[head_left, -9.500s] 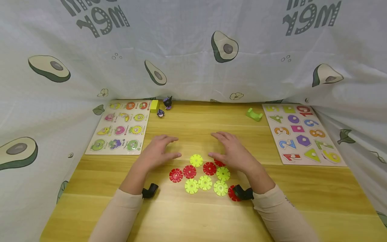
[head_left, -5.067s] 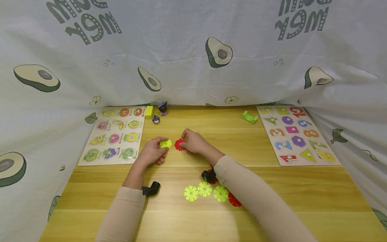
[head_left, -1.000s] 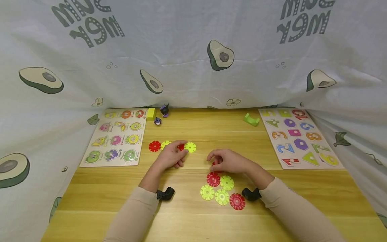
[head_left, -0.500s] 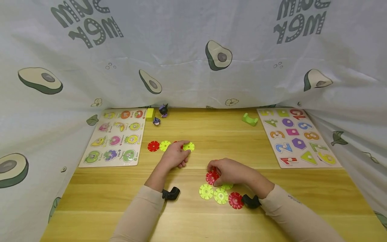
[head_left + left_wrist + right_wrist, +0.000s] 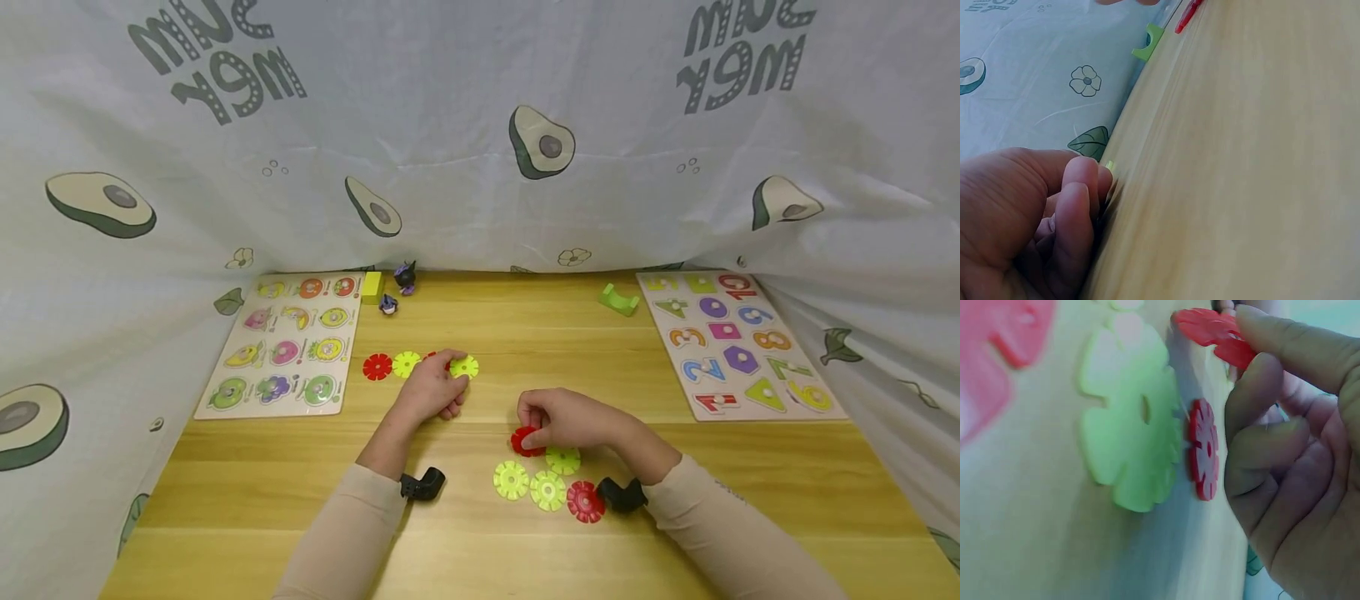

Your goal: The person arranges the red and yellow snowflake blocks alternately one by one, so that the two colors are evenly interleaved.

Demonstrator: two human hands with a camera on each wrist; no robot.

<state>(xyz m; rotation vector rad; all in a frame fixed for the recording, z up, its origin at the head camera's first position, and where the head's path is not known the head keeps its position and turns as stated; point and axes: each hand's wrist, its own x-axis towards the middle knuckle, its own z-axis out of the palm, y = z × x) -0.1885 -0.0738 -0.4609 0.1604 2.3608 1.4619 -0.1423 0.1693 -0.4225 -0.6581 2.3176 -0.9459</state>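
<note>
Notched flower-shaped plastic discs lie on the wooden table. A row in the head view runs from a red disc [image 5: 377,367] through a yellow disc [image 5: 406,364] and a mostly covered red one to a yellow end disc [image 5: 467,367]. My left hand [image 5: 431,390] reaches over this row, thumb and index finger at the edges of the end disc. My right hand [image 5: 573,419] pinches a red disc [image 5: 1213,330] between thumb and index finger, tilted above the table. Beneath it, the right wrist view shows another red disc [image 5: 1204,450] lying flat, beside a yellow-green disc [image 5: 1129,412].
Nearer me lie yellow discs [image 5: 511,480] and a red disc [image 5: 585,502]. A fruit puzzle board [image 5: 285,342] sits at left, a number puzzle board [image 5: 738,346] at right. Along the back are a yellow block [image 5: 372,287], small dark figures [image 5: 406,277] and a green curved block [image 5: 618,300].
My right hand has come down toward the loose discs and now pinches a red one, tilting it. The left hand stays at the row's end; earlier the discs lay loose in one group.
</note>
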